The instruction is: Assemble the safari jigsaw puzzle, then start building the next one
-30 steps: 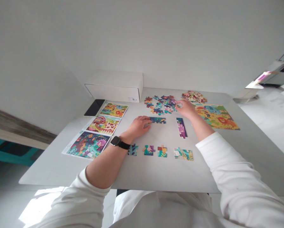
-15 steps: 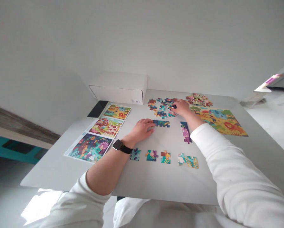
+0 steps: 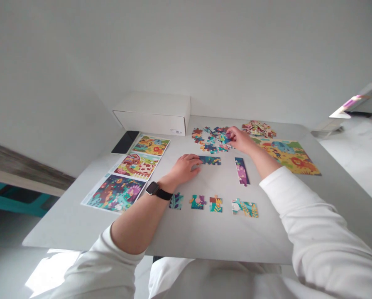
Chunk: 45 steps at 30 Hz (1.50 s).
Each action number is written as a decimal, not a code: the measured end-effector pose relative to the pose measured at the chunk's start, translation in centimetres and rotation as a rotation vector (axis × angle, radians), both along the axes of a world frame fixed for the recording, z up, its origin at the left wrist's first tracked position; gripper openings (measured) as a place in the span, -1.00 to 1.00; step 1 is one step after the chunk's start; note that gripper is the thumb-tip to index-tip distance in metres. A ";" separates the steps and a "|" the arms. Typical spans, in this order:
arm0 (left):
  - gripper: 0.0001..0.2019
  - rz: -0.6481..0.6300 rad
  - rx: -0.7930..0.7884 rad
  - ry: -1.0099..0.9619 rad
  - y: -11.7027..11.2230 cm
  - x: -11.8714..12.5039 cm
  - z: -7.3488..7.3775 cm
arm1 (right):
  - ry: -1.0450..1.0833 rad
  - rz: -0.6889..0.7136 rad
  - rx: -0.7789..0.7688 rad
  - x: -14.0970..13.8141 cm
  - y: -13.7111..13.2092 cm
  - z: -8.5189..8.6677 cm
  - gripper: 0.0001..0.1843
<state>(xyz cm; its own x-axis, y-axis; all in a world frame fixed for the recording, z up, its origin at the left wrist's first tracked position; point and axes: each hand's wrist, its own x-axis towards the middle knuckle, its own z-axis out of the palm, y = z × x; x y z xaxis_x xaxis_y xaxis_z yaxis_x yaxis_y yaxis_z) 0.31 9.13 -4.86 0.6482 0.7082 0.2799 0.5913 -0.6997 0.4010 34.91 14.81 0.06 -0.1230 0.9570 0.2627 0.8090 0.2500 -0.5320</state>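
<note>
My left hand (image 3: 185,166), with a black watch on its wrist, rests on the white table (image 3: 204,232); its curled fingers press on the left end of a short dark-blue strip of joined puzzle pieces (image 3: 211,160). My right hand (image 3: 239,139) reaches into a loose heap of colourful puzzle pieces (image 3: 210,138) at the back, fingers pinched on one piece there. A purple joined strip (image 3: 241,170) lies just below that hand. Nearer to me a row of small pieces (image 3: 200,202) and a teal joined pair (image 3: 245,208) lie flat.
A finished savanna puzzle (image 3: 287,154) lies at the right, a second heap of pieces (image 3: 259,128) behind it. Three picture cards (image 3: 130,173) line the left side, beside a black phone (image 3: 125,142). A white box (image 3: 153,113) stands against the wall.
My right hand has moved left from the heap's right edge into the heap and closed its fingers on a piece. My left hand has stayed on the blue strip.
</note>
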 end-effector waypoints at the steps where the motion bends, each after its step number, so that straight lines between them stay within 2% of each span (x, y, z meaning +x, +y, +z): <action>1: -0.68 -0.001 -0.001 0.001 0.0 0.0 0.0 | 0.072 0.007 -0.017 0.3 -1.0 0.2 -0.47; 8: -0.64 -0.056 -0.014 0.008 0.3 -0.3 -0.1 | 0.654 0.064 -0.223 2.0 -10.4 1.4 -0.31; 11: -0.63 -0.078 -0.026 -0.012 0.2 -1.0 0.8 | 0.819 0.064 -0.272 2.2 -14.8 2.0 -0.32; 13: -0.64 -0.051 -0.006 -0.075 -0.2 -1.6 2.2 | 0.922 0.052 -0.299 2.2 -17.2 2.3 -0.34; 16: -0.59 -0.002 0.021 -0.242 -1.8 -2.0 5.5 | 1.063 0.003 -0.346 2.1 -19.6 2.0 -0.36; 19: -0.56 -0.003 -0.028 -0.380 -4.4 -1.2 8.7 | 1.108 -0.077 -0.378 1.8 -20.3 1.0 -0.38; 21: -0.56 -0.025 -0.081 -0.418 -6.4 0.3 9.7 | 1.079 -0.131 -0.374 1.4 -20.0 0.1 -0.38; 22: -0.57 -0.041 -0.104 -0.418 -7.4 1.3 9.8 | 1.062 -0.153 -0.363 1.3 -19.8 -0.4 -0.37; 25: -0.65 -0.075 -0.147 -0.407 -10.3 5.2 8.3 | 1.012 -0.196 -0.308 1.2 -19.2 -1.4 -0.38; 27: -0.71 -0.132 -0.156 -0.364 -11.9 7.9 6.4 | 0.989 -0.223 -0.279 1.3 -19.1 -1.8 -0.40; 29: -0.73 -0.242 -0.151 -0.273 -13.3 10.1 4.4 | 0.979 -0.246 -0.259 1.4 -19.2 -2.0 -0.39; 31: -0.72 -0.312 -0.106 -0.135 -14.4 11.2 2.8 | 0.972 -0.261 -0.248 1.5 -19.3 -2.1 -0.37; 33: -0.67 -0.341 -0.077 -0.025 -15.2 11.6 1.9 | 0.958 -0.262 -0.247 1.5 -19.4 -2.3 -0.36; 37: -0.62 -0.363 -0.057 0.064 -15.8 11.4 1.5 | 0.910 -0.233 -0.233 1.4 -19.4 -2.6 -0.38; 45: -0.76 -0.331 -0.066 0.095 -15.5 11.1 2.3 | 0.867 -0.224 -0.219 1.4 -19.3 -2.6 -0.45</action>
<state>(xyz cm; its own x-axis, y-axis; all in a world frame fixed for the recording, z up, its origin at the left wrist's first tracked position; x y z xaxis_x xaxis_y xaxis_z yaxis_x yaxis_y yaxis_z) 11.37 -6.37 -2.61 0.8665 0.4700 0.1680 0.3737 -0.8341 0.4058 36.32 -4.51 -2.50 0.2270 0.9738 -0.0132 0.1222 -0.0420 -0.9916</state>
